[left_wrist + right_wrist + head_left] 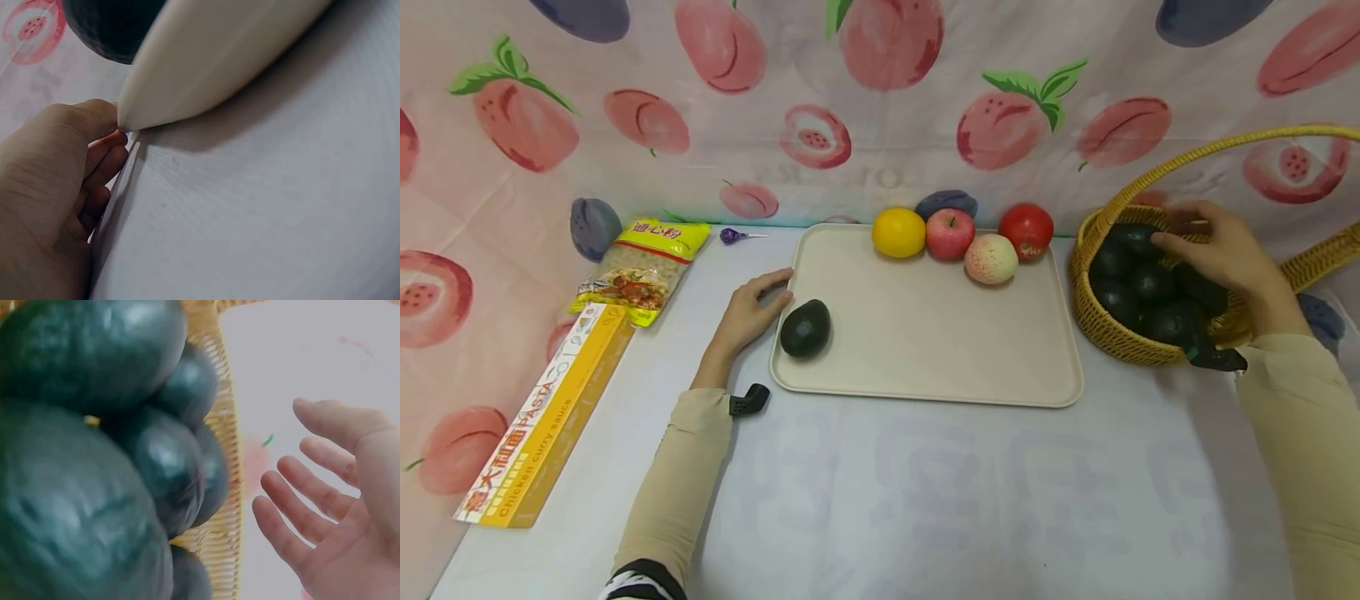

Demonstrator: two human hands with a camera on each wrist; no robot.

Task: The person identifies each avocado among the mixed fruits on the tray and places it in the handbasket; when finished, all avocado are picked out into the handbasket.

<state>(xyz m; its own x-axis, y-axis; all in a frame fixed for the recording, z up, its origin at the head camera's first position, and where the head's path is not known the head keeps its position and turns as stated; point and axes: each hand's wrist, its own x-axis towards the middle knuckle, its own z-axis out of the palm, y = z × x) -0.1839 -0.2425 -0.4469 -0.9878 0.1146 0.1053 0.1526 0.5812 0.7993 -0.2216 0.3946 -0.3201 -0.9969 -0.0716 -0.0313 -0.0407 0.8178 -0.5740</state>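
My left hand rests at the left edge of the beige tray, fingertips right at its rim. In the left wrist view the thumb meets the tray's outer wall. A dark green avocado lies on the tray near that hand. Over at the right, my right hand hovers above a wicker basket filled with several dark avocados. Its fingers are spread and hold nothing in the right wrist view, beside the basket's rim and the avocados.
Along the tray's back edge sit a lemon, a pink apple, a speckled peach and a red tomato-like fruit. To the left lie a pasta box, a yellow food bag and a purple lollipop. The basket's handle arches high.
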